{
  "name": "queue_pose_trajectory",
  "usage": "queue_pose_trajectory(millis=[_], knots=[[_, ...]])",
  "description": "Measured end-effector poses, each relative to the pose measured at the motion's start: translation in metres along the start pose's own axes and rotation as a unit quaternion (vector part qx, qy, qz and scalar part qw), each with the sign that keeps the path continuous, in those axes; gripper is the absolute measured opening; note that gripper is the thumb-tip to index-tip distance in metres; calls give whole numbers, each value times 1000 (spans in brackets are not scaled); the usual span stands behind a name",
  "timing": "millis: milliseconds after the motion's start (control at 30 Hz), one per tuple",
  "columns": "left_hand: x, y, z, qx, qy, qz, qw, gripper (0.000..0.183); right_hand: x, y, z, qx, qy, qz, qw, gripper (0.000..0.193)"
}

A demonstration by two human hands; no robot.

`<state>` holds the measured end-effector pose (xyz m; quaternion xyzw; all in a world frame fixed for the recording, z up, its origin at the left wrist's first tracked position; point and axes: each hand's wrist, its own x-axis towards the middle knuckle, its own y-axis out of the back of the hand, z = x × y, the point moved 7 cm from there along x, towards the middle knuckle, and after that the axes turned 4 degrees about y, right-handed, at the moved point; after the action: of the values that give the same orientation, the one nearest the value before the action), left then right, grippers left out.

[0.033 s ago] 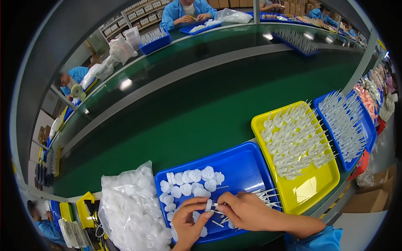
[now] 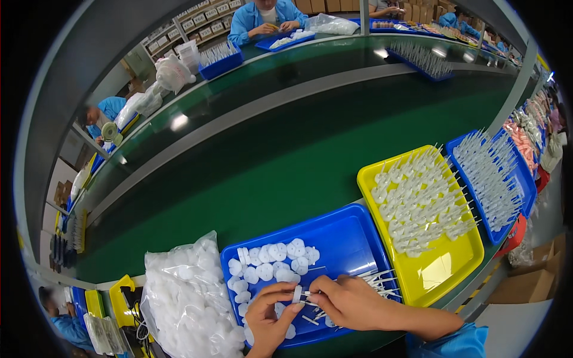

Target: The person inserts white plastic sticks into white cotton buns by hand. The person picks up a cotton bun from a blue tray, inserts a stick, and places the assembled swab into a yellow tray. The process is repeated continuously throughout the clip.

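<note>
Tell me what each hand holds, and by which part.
Left hand: a white disc, by its rim. Right hand: a small slender piece at the disc; its gripped end is hidden.

Partly out of sight around the blue tray (image 2: pixel 352 238)
Over the tray, the right hand (image 2: pixel 340 301) covers some white rods (image 2: pixel 382 281); left of the tray, the lower edge crops a clear bag (image 2: pixel 185 292); far beyond it, the upper edge crops a co-worker's (image 2: pixel 268 18) head.
</note>
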<state>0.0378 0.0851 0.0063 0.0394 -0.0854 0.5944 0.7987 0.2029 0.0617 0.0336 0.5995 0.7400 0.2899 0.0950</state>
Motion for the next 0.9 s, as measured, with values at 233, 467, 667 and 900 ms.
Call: queue_pose_trajectory(millis=[233, 467, 667, 900], knots=[[2, -5, -2, -88, 49, -25, 995, 24, -2, 0, 1, 6, -2, -15, 1000, 16], [-3, 2, -17, -153, 102, -38, 982, 17, -4, 1, 3, 142, -38, -33, 989, 18], [-9, 3, -24, -83, 97, -53, 990, 19, -11, 5, -11, -92, 42, 16, 995, 12], [-17, 1, -30, -49, 123, -50, 990, 23, -12, 2, -12, -138, 62, 30, 988, 13]])
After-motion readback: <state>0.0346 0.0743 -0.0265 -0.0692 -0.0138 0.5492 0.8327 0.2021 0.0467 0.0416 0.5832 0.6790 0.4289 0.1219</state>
